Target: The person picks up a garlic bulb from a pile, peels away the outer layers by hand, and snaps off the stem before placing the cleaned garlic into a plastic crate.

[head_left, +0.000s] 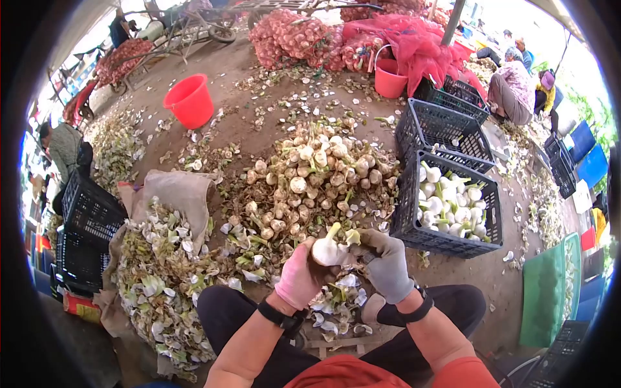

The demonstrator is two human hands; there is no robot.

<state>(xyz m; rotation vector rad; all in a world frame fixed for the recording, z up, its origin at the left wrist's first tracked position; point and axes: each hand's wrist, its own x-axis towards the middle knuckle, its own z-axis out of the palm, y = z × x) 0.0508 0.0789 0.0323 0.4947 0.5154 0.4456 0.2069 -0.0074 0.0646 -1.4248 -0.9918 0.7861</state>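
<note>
My left hand [301, 277], in a pink-white glove, is closed around a white garlic bulb [330, 252] with a short pale-green stem pointing up. Close against the bulb's right side is my right hand [386, 260], in a grey glove, its fingers bent and pinched. A curled yellowish piece of garlic skin [352, 237] shows at those fingertips; whatever else lies inside that hand is hidden. Just beyond both hands spreads a heap of unpeeled garlic [310, 174]. To the right, a black crate [446, 243] holds many white, cleaned bulbs [453, 200].
More black crates [446, 132] stand behind the full one. Peelings [162, 291] pile up at left beside a sack [178, 194]. Red buckets [189, 102] and net bags of garlic [284, 39] lie farther back. A green tub [543, 291] stands right. Other people [511, 90] sit at the sides.
</note>
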